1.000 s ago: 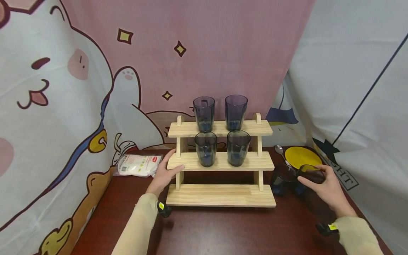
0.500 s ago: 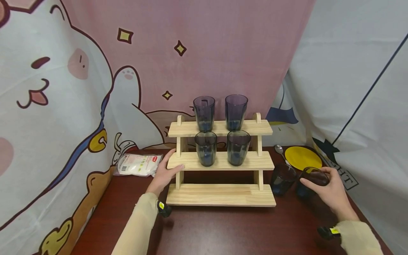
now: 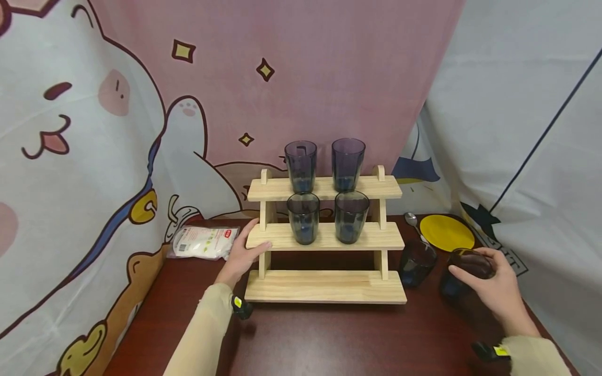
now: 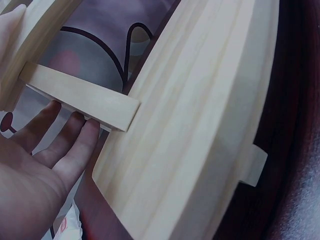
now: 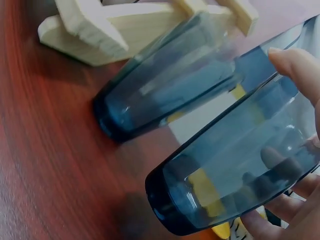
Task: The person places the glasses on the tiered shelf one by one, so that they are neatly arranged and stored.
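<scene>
My right hand [image 3: 500,287] grips a dark blue-tinted drinking glass [image 5: 220,175] near its rim, thumb on one side and fingers on the other. Beside it on the table stands a second dark glass [image 3: 417,263], apart from the held one. A three-tier wooden display stand [image 3: 324,287] fills the middle. At its left end, my left hand [image 3: 242,256] holds the middle shelf, the thumb over the front edge; in the left wrist view its fingers [image 4: 77,145] reach behind the upright. Two glasses [image 3: 348,216] stand on the middle shelf and two more glasses [image 3: 348,162] on the top one.
Behind the right-hand glasses lie a yellow plate [image 3: 447,233] and a metal spoon [image 3: 411,219]. A white plastic-wrapped packet [image 3: 204,243] rests left of the stand. Printed cloth [image 3: 367,68] hangs close behind and at both sides of the dark red table [image 3: 310,339].
My right hand has moved right and slightly nearer with its glass, widening the gap to the standing glass. My left hand has stayed on the stand.
</scene>
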The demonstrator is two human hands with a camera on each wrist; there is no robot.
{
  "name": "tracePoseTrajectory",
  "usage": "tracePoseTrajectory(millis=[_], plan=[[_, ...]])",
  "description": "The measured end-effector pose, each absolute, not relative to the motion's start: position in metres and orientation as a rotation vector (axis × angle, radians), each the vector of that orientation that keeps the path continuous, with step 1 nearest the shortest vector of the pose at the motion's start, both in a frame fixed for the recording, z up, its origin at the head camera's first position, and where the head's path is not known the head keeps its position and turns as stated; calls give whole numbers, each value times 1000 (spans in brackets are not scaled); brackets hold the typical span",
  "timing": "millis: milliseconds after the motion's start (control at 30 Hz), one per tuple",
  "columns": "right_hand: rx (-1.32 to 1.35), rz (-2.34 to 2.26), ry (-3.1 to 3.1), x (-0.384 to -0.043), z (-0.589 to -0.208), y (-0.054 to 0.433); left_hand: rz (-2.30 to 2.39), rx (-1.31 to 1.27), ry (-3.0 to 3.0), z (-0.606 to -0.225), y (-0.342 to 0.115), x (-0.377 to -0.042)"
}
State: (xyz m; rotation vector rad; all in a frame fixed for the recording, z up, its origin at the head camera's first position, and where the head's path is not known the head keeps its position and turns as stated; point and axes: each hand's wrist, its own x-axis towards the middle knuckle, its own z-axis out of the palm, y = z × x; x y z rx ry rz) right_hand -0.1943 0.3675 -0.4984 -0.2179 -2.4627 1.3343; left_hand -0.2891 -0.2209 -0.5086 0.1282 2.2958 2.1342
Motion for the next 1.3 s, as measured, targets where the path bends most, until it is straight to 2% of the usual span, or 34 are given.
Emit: tracePoseTrajectory(millis=[367,667,1300], plan=[[-69,1492,-2263,-180,-472,353,2076,100,2284,-479,-217,-273],[339,1897,-1950,-167,-444,322,2081,117,2286,-478,-218,-272],[493,1720,-2251,-171,-425,240,2076,105,2296,-477,-217,-270]])
